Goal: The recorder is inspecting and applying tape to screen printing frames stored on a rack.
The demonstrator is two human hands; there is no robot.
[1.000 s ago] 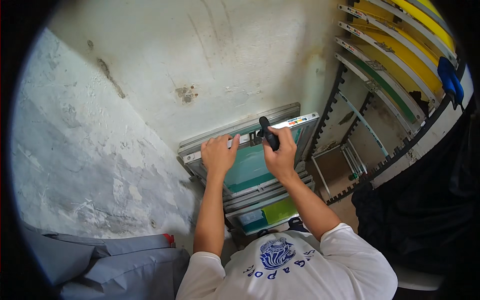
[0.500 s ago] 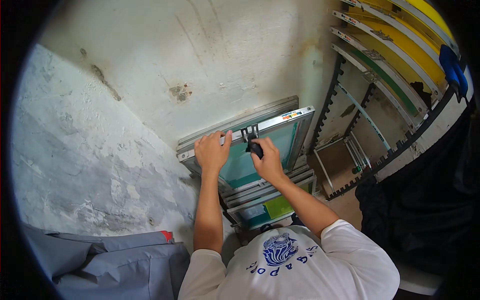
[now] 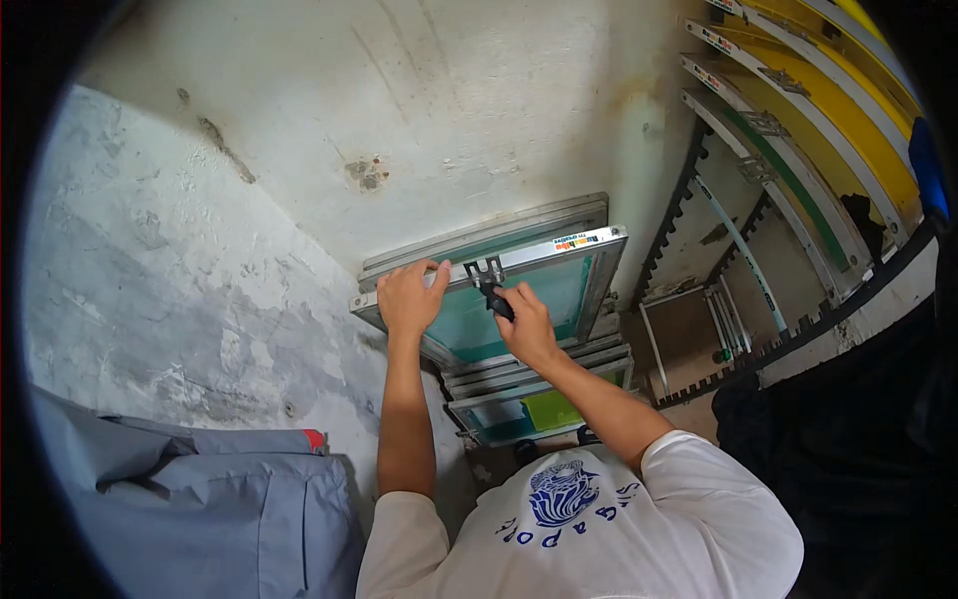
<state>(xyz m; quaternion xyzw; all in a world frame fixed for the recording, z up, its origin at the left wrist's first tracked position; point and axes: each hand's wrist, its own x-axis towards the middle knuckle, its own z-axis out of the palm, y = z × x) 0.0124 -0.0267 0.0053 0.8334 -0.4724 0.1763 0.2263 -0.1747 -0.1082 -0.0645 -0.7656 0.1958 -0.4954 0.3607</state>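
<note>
An aluminium screen-printing frame (image 3: 534, 250) with teal mesh stands upright, its top edge tilted toward me and apart from another metal frame (image 3: 589, 212) behind it. My left hand (image 3: 406, 299) grips the left part of its top rail, thumb and fingers bent over the edge. Farther right, my right hand (image 3: 529, 324) is closed around the black handle of a clamp-like tool (image 3: 495, 299). That tool's dark, forked metal end sits against the top rail, between my two hands. Whether it is fastened there I cannot tell.
Lower frames (image 3: 599, 361), one with a yellow-green patch (image 3: 551, 410), stand on the near side. A toothed rack (image 3: 743, 347) holding several yellow and green screens (image 3: 788, 140) rises at right. Grey fabric (image 3: 220, 499) lies at lower left, black cloth (image 3: 848, 439) at right.
The frame's top edge has come toward me, widening the gap to the frame behind. Both hands moved with it, and the clamp-like tool now sits a little farther left, its handle tilted.
</note>
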